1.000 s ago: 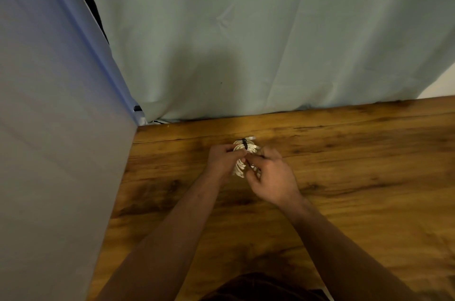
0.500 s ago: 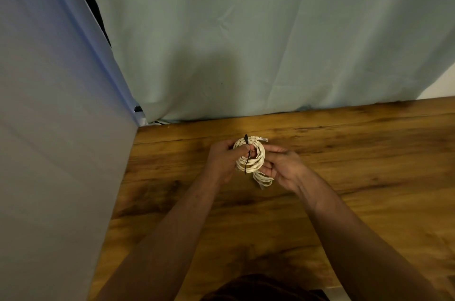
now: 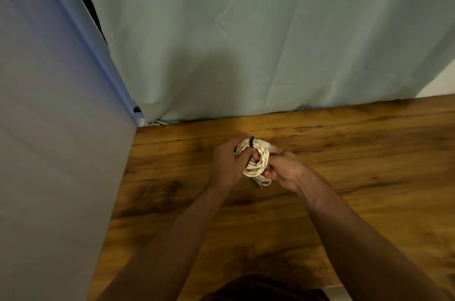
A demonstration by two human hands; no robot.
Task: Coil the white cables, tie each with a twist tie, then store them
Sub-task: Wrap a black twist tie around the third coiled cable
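Over table (image 3: 344, 153) | left grip (image 3: 225, 165), right grip (image 3: 283, 169) hold coil (image 3: 257, 167) | tie (image 3: 251, 142) tail gone

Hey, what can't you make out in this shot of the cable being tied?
All in the head view:
The twist tie ends: hidden by the left hand; fastened or not, unclear.
The white cable coil, right side: covered by the right hand.
The plug: too blurred to identify.

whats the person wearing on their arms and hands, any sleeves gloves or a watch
Nothing that shows. The left forearm and right forearm are bare down to the bottom edge of the picture, with no sleeves or cuffs. The left hand and right hand have no gloves, and no watch, bracelet or ring is visible, though some fingers are hidden. A dark garment shows between the arms.
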